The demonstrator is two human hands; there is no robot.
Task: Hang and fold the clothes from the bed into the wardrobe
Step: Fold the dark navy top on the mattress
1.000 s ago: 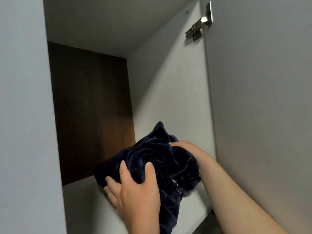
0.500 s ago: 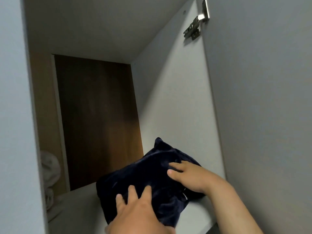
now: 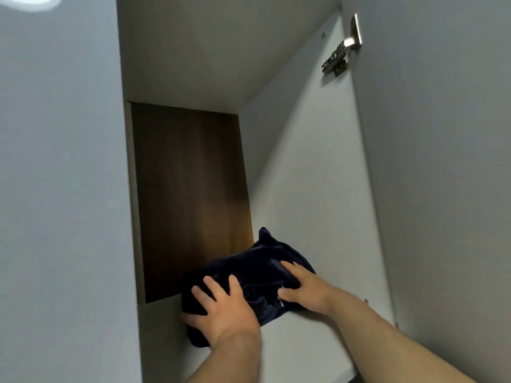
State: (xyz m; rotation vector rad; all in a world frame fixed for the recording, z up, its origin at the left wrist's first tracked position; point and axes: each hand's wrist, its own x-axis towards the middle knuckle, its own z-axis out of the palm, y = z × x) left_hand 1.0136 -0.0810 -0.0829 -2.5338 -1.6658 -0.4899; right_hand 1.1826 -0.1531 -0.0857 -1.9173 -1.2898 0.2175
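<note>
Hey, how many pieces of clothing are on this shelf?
1: a dark navy bundle on the shelf, under the left hand and right hand. Others may hide behind the left panel.

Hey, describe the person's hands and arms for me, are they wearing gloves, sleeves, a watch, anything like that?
Nothing worn shows. The left hand and right hand are bare, with no gloves and no rings that can be made out. The left forearm and right forearm are uncovered down to the frame's edge: no sleeve, cuff, watch or bracelet in view.
</note>
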